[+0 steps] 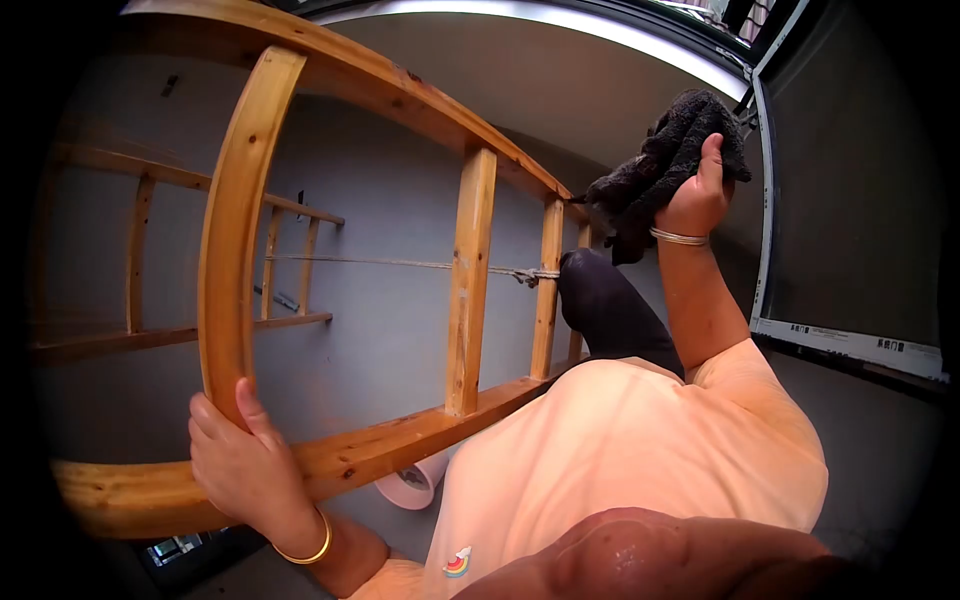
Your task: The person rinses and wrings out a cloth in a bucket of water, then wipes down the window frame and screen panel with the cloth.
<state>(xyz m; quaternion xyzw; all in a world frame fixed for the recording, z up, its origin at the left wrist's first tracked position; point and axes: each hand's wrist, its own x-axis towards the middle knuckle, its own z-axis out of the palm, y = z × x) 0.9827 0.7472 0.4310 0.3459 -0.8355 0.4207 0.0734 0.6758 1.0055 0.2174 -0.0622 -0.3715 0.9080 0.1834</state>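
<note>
One ladder (468, 290), one dark cloth (672, 150).
Left grip (245, 465) clasps the ladder, lower left of frame; right grip (697, 205) clutches the cloth, upper right (bunched), which could drop if loosened.

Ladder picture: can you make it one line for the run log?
left hand: gripping wooden ladder | right hand: raised, holding dark cloth | rope: tied around a rung

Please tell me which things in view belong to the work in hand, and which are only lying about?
Seem to belong:
dark grey, fluffy cloth, in the right hand
brown wooden ladder, gripped by the left hand
pale, thin cord, tied to the ladder

Seem only about:
pale pink, round object
black object with bright panel, lower left
</note>
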